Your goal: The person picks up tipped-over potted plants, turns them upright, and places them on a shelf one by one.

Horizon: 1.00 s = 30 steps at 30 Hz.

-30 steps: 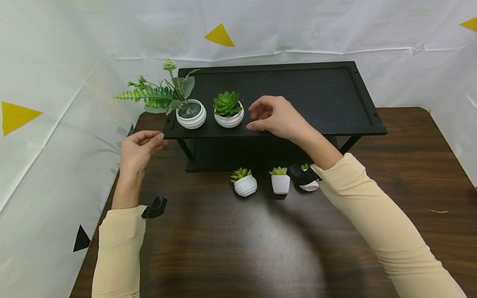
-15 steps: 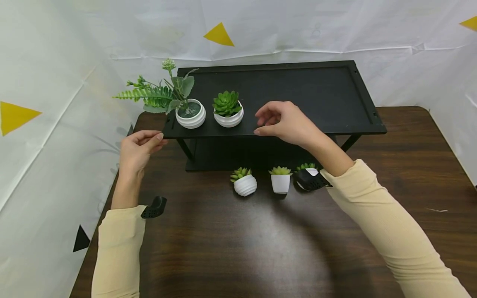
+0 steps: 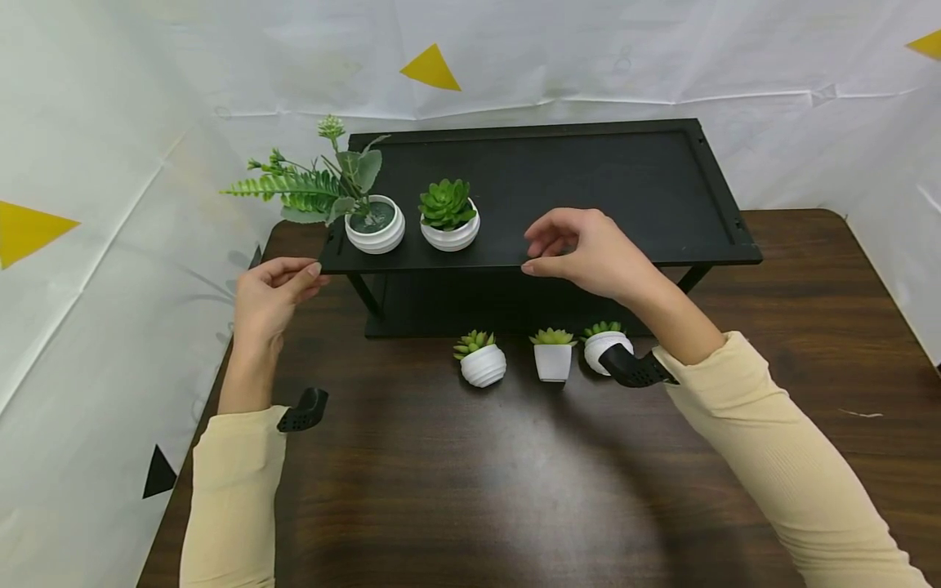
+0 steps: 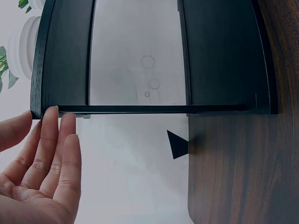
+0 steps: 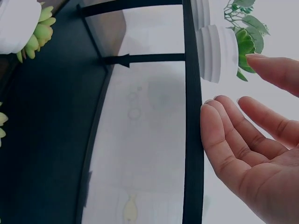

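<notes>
A black two-tier shelf [image 3: 603, 175] stands on the table. At its front left corner my left hand [image 3: 268, 298] pinches the top board between thumb and fingers, as the left wrist view also shows. My right hand [image 3: 588, 249] is over the front of the top board, fingers loosely bent and holding nothing; its little-finger side appears to touch the board in the right wrist view. To its left sits a green succulent in a ridged white pot [image 3: 450, 237]. Farther left is a leafy artificial plant in a white pot [image 3: 376, 237].
On the brown wooden table [image 3: 441, 490], before the shelf, are a tilted succulent in a round white pot [image 3: 483, 367], one in a square white pot [image 3: 553, 363], and another white-potted succulent [image 3: 599, 351] partly behind the right wrist's black camera [image 3: 635, 367]. White sheeting [image 3: 588, 57] surrounds the table.
My right hand has drawn away from the potted succulent, moving right and slightly toward me along the shelf. My left hand and the plants have stayed in place.
</notes>
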Available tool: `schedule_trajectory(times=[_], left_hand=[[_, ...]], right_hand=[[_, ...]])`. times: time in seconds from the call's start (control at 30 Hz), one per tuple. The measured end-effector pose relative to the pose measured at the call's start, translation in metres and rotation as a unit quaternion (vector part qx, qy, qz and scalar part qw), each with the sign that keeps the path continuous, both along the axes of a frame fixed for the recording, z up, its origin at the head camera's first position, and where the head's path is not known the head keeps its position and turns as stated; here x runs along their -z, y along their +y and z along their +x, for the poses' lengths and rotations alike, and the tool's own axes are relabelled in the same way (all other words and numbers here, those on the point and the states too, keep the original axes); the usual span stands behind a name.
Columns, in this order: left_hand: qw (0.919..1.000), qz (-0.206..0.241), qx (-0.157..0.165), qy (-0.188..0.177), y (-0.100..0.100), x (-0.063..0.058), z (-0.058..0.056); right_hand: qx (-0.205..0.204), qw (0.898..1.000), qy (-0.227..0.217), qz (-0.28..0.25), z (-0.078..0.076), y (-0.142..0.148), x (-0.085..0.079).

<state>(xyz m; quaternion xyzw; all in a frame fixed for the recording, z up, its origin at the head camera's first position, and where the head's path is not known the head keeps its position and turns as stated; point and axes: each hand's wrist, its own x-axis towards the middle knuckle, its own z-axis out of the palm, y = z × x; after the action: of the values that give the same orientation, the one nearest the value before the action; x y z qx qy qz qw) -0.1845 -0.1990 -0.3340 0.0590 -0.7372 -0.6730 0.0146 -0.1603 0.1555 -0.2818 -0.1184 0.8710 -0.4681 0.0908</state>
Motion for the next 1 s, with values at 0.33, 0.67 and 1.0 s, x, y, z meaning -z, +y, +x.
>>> schedule_trajectory(times=[0.33, 0.67, 1.0], left_hand=[[0.9999, -0.011, -0.002, -0.011, 0.000, 0.000, 0.000], [0.9999, -0.007, -0.002, -0.008, -0.001, 0.000, 0.000], [0.9999, -0.008, -0.002, -0.013, 0.000, 0.000, 0.000]], right_hand=[[0.023, 1.000, -0.001, 0.020, 0.014, 0.013, 0.001], [0.031, 0.999, 0.000, 0.043, 0.024, 0.028, 0.003], [0.045, 0.997, -0.007, 0.060, 0.033, 0.041, 0.004]])
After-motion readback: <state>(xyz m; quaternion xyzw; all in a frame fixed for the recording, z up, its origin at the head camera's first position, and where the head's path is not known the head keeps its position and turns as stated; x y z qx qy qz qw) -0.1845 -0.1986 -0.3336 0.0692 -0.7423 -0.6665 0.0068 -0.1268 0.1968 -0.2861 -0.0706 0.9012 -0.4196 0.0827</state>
